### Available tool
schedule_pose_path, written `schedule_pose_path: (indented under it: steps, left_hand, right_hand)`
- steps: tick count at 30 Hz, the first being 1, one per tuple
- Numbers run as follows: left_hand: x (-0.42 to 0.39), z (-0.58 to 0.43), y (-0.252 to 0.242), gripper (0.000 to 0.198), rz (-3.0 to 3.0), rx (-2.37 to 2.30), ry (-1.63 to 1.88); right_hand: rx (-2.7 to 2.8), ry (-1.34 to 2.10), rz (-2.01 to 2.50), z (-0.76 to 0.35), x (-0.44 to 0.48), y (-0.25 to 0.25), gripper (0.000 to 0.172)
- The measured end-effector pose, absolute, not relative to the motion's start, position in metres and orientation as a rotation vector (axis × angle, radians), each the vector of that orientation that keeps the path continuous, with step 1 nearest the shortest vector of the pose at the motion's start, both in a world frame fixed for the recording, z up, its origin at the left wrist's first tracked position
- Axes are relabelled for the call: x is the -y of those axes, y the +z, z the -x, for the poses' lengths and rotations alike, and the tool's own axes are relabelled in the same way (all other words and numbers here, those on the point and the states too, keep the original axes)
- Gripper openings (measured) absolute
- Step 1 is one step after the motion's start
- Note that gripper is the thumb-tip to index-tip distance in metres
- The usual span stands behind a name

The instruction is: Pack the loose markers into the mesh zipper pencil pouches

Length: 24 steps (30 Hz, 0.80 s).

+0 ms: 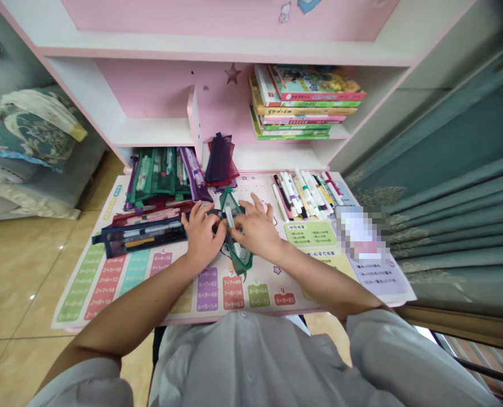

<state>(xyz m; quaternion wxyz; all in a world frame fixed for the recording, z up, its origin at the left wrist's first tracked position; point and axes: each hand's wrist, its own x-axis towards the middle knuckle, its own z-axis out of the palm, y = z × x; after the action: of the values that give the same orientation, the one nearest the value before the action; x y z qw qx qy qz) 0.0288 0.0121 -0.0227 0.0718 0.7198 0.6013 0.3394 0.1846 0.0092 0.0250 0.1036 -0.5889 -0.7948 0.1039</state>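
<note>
A green mesh pencil pouch (243, 261) lies in front of me on the printed desk mat, with white markers (229, 217) inside or at its opening. My left hand (204, 234) pinches the pouch's left edge between thumb and finger, the other fingers spread. From the right, my right hand (257, 226) bends over the pouch, thumb and index finger closed at the markers; whether it grips marker or mesh is hard to tell. Just left of my left hand sits a dark blue mesh pouch (141, 234) with pens in it.
Filled green pouches (160, 175), a purple pouch (192, 169) and a red pouch (149, 213) are piled at the left. A flat navy pouch (219, 158) lies at the back. Loose markers (304, 192) and a blurred-out item (361, 234) are at the right. Books (306, 104) fill the shelf.
</note>
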Motion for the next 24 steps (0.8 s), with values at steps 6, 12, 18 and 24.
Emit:
schedule_pose_path:
  steps: [6, 12, 18, 24]
  left_hand:
    - [-0.011, -0.029, -0.022, 0.021, -2.150, -1.796, 1.040]
    - [-0.011, -0.028, -0.022, 0.021, -2.146, -1.782, 1.036]
    - [-0.012, -0.028, -0.023, 0.020, -2.157, -1.787, 1.035]
    - [-0.012, -0.028, -0.024, 0.021, -2.167, -1.802, 1.022]
  right_hand:
    - [2.113, 0.036, 2.003, -0.215, -0.038, 0.037, 0.023]
    - [1.767, -0.097, 2.354, -0.275, -0.083, 0.026, 0.028]
    - [1.697, 0.006, 2.573, -0.306, -0.101, 0.017, 0.044]
    - [1.785, 0.019, 2.628, -0.296, -0.101, 0.012, 0.049]
